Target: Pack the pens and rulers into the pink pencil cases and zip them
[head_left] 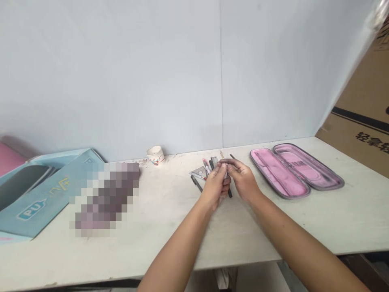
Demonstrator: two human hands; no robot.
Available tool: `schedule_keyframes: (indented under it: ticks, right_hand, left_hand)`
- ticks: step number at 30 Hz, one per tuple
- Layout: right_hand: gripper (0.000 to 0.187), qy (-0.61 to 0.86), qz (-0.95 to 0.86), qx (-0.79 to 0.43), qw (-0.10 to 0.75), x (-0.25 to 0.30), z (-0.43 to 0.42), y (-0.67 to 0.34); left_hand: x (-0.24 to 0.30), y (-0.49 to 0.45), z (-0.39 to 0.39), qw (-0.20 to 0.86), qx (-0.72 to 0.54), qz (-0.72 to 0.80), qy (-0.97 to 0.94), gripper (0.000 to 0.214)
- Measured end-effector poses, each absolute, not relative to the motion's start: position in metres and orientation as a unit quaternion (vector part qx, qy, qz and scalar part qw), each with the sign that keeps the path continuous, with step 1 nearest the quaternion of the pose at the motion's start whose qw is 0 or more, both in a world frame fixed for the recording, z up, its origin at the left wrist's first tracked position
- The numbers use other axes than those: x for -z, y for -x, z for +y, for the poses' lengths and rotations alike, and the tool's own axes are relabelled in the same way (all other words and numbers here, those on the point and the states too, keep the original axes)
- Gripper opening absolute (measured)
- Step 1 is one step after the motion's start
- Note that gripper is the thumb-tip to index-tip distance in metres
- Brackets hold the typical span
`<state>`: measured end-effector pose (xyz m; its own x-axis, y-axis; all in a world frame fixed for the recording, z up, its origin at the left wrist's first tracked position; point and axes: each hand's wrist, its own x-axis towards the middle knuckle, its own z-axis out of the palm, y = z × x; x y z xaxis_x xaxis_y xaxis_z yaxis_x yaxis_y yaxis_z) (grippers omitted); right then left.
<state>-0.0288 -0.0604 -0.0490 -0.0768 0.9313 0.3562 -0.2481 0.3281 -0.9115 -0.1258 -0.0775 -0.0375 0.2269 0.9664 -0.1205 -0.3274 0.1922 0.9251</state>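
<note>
My left hand and my right hand meet above the table, fingers closed around a small pale thing. It is mostly covered, so its kind cannot be made out. Behind and beneath the hands lies a loose group of stationery: a clear set square, a black pen, a pencil and several other slim items, partly hidden. To the right of my right hand, an open pencil case with pink lining lies flat.
On the left stand a light blue box marked "PU" and a pixelated dark and pinkish object. A paper cup is near the wall. A brown carton rises beyond the right side of the white table.
</note>
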Motion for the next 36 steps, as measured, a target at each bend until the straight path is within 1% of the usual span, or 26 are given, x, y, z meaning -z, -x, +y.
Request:
schedule_keyframes:
  ticks: [2,4,6,8,9,11,13,14,16,18,21,25,29,32,34,36]
  right_hand:
    - [0.023,0.310,-0.534,-0.494,0.612,0.047,-0.061,0.028]
    - [0.025,0.318,-0.543,-0.474,0.616,0.047,-0.059,0.023]
    - [0.027,0.356,-0.571,-0.395,0.625,0.050,-0.054,0.014]
    - [0.028,0.436,-0.619,-0.260,0.599,0.057,-0.048,0.002]
    - [0.028,0.488,-0.653,-0.185,0.549,0.062,-0.045,-0.003]
    - [0.027,0.571,-0.716,-0.067,0.396,0.072,-0.040,-0.011]
    - [0.025,0.611,-0.749,0.004,0.257,0.080,-0.039,-0.013]
    - [0.025,0.620,-0.755,0.026,0.214,0.083,-0.039,-0.013]
    - [0.025,0.628,-0.757,0.053,0.170,0.086,-0.040,-0.010]
    - [0.026,0.632,-0.754,0.067,0.164,0.086,-0.041,-0.007]
    - [0.028,0.633,-0.748,0.065,0.190,0.083,-0.045,-0.005]
    - [0.030,0.629,-0.748,0.052,0.206,0.079,-0.050,0.001]
    - [0.035,0.645,-0.743,0.065,0.165,0.078,-0.056,0.015]
    - [0.033,0.649,-0.744,0.068,0.143,0.076,-0.056,0.019]
    - [0.028,0.652,-0.734,0.055,0.182,0.073,-0.056,0.016]
    - [0.022,0.642,-0.712,0.011,0.285,0.069,-0.055,0.010]
  left_hand:
    - [0.036,0.122,-0.080,0.659,-0.485,0.399,-0.414,0.037]
    - [0.037,0.120,-0.081,0.655,-0.485,0.402,-0.418,0.037]
    - [0.041,0.121,-0.080,0.662,-0.488,0.391,-0.412,0.039]
    - [0.043,0.129,-0.075,0.670,-0.505,0.377,-0.392,0.040]
    - [0.043,0.135,-0.072,0.668,-0.520,0.372,-0.380,0.039]
    - [0.041,0.153,-0.066,0.651,-0.556,0.374,-0.358,0.032]
    - [0.037,0.174,-0.063,0.628,-0.584,0.381,-0.346,0.021]
    - [0.036,0.185,-0.062,0.617,-0.592,0.388,-0.344,0.018]
    - [0.035,0.204,-0.063,0.603,-0.595,0.403,-0.347,0.017]
    - [0.037,0.218,-0.065,0.595,-0.591,0.412,-0.356,0.020]
    - [0.045,0.225,-0.068,0.578,-0.586,0.421,-0.382,0.025]
    - [0.053,0.218,-0.067,0.552,-0.568,0.443,-0.419,0.026]
    - [0.053,0.210,-0.070,0.546,-0.534,0.470,-0.443,0.025]
    - [0.051,0.205,-0.077,0.542,-0.513,0.470,-0.471,0.025]
    - [0.051,0.202,-0.081,0.535,-0.500,0.466,-0.496,0.026]
    - [0.051,0.200,-0.083,0.508,-0.494,0.470,-0.526,0.026]
